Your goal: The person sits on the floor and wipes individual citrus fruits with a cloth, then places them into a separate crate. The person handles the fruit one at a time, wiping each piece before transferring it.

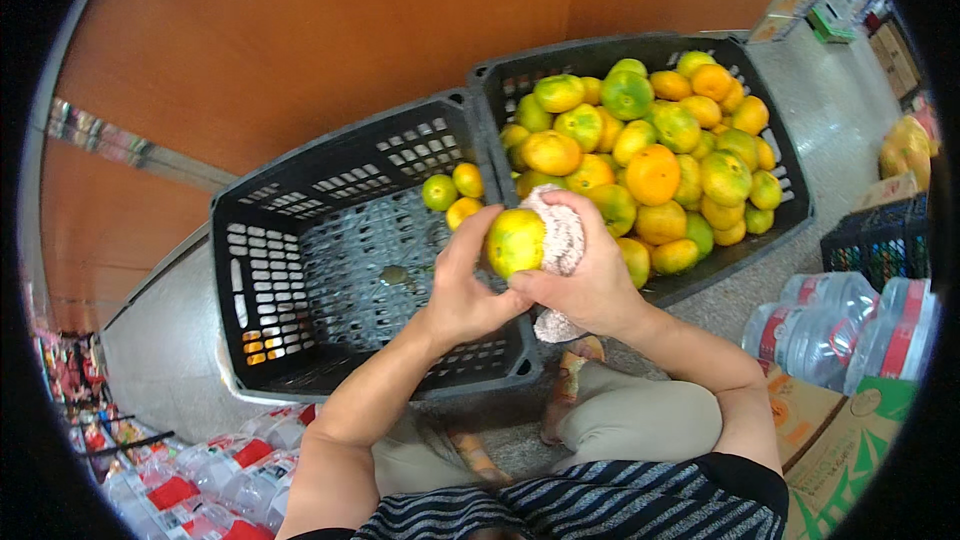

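Between both hands I hold a yellow-green mandarin (515, 244) above the meeting rims of two black plastic crates. My left hand (469, 277) curls around the fruit's left side and underside. In my right hand (596, 270) a pale pink fluffy cloth (561, 232) is pressed against the fruit's right side, one end hanging below. The right crate (801, 199) is heaped with orange and green mandarins (652, 174). Inside the left crate (227, 270), a few mandarins (441, 192) lie in the corner nearest the other crate; my left hand partly covers that area.
An orange-brown wooden panel (337, 30) rises behind the crates. Shrink-wrapped bottles (217, 476) stand at lower left. Large water bottles (817, 322) and cardboard boxes (840, 457) are at my right. A dark crate (877, 240) sits farther right on the grey floor (840, 120).
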`<state>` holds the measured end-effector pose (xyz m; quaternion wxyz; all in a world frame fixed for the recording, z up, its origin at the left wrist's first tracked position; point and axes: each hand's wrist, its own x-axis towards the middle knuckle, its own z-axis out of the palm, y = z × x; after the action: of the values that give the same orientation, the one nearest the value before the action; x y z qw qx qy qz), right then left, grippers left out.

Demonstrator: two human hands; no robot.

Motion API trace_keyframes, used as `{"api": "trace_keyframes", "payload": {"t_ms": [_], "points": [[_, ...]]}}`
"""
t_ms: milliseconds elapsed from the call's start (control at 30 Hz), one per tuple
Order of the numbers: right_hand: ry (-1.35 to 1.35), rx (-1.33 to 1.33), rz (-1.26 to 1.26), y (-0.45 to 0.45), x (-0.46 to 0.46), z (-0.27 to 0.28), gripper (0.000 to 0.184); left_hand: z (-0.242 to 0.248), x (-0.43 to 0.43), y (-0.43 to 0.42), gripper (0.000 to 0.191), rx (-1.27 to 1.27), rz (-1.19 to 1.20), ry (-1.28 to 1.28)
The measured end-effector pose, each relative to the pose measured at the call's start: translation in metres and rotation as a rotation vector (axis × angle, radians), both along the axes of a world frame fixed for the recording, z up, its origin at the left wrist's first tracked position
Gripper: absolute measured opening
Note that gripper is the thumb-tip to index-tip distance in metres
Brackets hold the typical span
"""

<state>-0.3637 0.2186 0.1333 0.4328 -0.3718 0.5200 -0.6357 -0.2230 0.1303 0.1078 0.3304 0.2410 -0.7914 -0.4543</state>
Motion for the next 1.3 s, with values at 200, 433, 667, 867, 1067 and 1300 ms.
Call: {"api": "trace_keyframes", "payload": {"t_ms": [200, 433, 667, 867, 1067, 1300], "points": [[0.23, 0.11, -0.017, -0.002, -0.047, 0.025, 0.053, -0.004, 0.002, 0.001, 0.082, -0.275, -0.021, 0.061], [0.563, 0.086, -0.373, -0.031, -0.136, -0.004, 0.039, -0.037, 0.007, -0.04, 0.053, 0.508, 0.353, 0.085], [1.182, -0.122, -0.755, -0.016, -0.123, 0.025, 0.04, -0.106, 0.041, -0.093, 0.046, 0.685, 0.673, -0.318], [1.065, -0.43, 0.085, 0.002, -0.018, 0.031, 0.048, -0.191, 0.053, -0.124, 0.06, 0.56, 0.677, -0.707], [1.239, -0.405, 0.52, -0.003, 0.027, -0.007, 0.045, -0.217, 0.027, -0.133, 0.075, 0.565, 0.688, -0.644], [1.168, -0.338, 0.531, -0.006, 0.026, -0.005, 0.044, -0.209, 0.001, -0.133, 0.075, 0.407, 0.733, -0.604]]}}
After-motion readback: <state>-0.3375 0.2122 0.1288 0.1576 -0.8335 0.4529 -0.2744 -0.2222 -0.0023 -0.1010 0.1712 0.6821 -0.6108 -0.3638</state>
